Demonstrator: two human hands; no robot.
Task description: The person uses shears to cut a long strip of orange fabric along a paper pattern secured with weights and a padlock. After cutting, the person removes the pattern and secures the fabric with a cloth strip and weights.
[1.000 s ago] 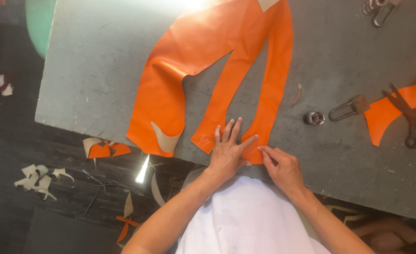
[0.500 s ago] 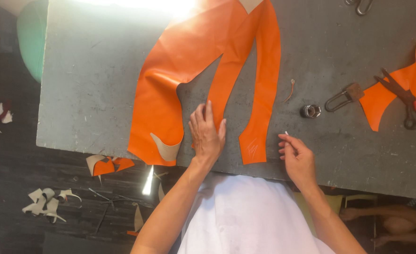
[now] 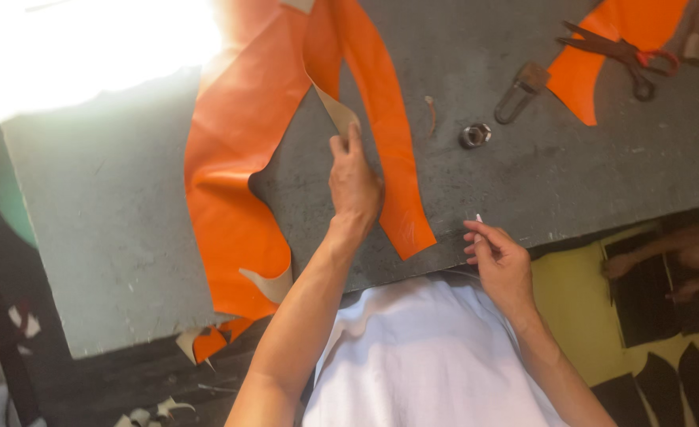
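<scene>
Head view, left hand [image 3: 355, 183] pinching orange sheet [image 3: 238, 166], strip folded above fingers

Harsh glare blows out the grey table [image 3: 112, 198] top left; elsewhere evenly lit, slightly soft.

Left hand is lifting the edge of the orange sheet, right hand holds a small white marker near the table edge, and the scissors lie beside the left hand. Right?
Not quite. In the head view the scissors lie at the far right of the table, on an orange offcut, well away from the left hand. The orange sheet and the right hand are as you say.
</scene>
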